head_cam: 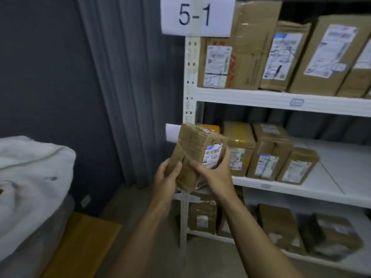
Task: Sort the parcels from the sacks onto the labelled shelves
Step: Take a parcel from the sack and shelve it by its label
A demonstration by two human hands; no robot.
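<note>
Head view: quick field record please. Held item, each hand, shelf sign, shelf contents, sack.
held item: taped cardboard parcel, printed label facing the camera, handwritten mark above it too blurred to read
left hand: grips the parcel's lower left side
right hand: grips the lower right side, thumb across the front
shelf sign: white sheet reading 5-1, at the top of the post
upper shelf: row of cardboard boxes, labels outward
middle shelf: smaller boxes at left, bare board at right
sack: white, far left, apart from both hands
</note>
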